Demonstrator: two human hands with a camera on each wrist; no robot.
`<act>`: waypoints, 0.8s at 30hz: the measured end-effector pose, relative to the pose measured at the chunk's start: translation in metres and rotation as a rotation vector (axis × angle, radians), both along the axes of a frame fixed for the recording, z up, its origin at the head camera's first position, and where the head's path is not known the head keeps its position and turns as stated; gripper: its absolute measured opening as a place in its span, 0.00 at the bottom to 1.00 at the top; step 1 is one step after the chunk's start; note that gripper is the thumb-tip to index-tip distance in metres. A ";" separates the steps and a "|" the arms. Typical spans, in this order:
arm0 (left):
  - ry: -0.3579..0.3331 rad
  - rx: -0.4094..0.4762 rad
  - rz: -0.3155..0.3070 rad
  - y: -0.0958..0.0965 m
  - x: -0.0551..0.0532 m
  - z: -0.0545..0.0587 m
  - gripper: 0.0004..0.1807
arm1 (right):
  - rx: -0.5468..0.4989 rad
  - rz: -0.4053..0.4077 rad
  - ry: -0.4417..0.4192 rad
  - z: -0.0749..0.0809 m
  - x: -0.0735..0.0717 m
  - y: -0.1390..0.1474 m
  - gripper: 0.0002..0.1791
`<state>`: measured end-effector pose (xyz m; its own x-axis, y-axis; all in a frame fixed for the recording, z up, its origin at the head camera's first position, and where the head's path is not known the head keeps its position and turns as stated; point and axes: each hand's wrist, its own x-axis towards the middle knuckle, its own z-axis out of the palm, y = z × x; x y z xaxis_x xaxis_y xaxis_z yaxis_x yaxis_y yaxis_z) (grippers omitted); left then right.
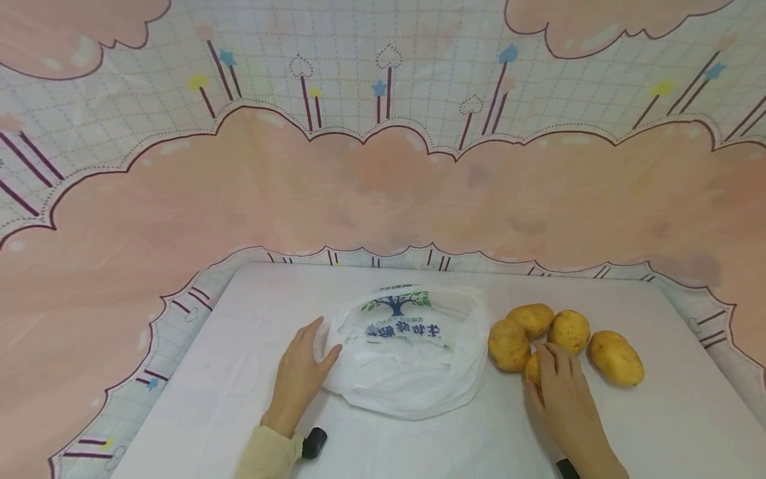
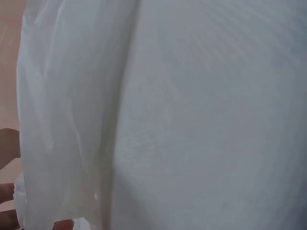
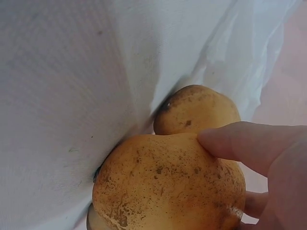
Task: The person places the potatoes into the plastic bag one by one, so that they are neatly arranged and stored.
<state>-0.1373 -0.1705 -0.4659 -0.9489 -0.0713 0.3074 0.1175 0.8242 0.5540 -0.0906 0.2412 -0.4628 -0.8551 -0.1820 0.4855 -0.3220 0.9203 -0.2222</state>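
Observation:
A white plastic bag (image 1: pixel 413 379), printed with a blue-green tree and dark lettering, lies on the white table. At its left edge is my left hand (image 1: pixel 299 376), thumb and fingers spread apart and touching the plastic. In the left wrist view the bag (image 2: pixel 67 115) partly hides the fingers. To the right of the bag, my right hand (image 1: pixel 562 392) grips a yellow potato (image 3: pixel 168 187) between thumb and fingers. Close around it lie further potatoes: one at the left (image 1: pixel 507 344), one behind (image 1: pixel 531 319), one behind to the right (image 1: pixel 570 331) and one at the far right (image 1: pixel 616 358).
The white table (image 1: pixel 197 399) extends in front of and beside the bag. Behind it hangs a patterned cloth backdrop (image 1: pixel 383 193) in peach and white. A black wrist device (image 1: pixel 314 443) sits at the left cuff.

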 end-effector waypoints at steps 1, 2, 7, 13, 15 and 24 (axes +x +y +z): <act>-0.009 0.003 -0.002 0.000 -0.001 0.000 0.35 | -0.001 -0.002 -0.003 0.000 0.000 0.000 0.37; -0.015 0.003 -0.005 0.000 -0.001 0.000 0.35 | -0.003 -0.003 -0.003 0.001 0.000 0.000 0.37; -0.045 0.007 -0.018 -0.001 -0.003 0.000 0.35 | -0.009 0.001 -0.004 0.002 0.000 -0.001 0.36; -0.041 0.009 -0.029 -0.002 -0.005 -0.004 0.31 | -0.001 0.003 -0.012 0.005 0.001 -0.001 0.36; -0.038 0.013 -0.032 -0.003 -0.006 -0.005 0.31 | -0.003 -0.002 -0.028 0.007 0.001 -0.001 0.35; -0.062 0.075 -0.033 -0.001 -0.003 -0.002 0.28 | -0.014 -0.024 -0.128 0.013 0.001 -0.001 0.34</act>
<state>-0.1406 -0.1719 -0.4676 -0.9681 -0.0604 0.2432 0.1077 0.7761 0.6214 -0.0895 0.2406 -0.4503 -0.9142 -0.1544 0.3746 -0.2677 0.9242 -0.2725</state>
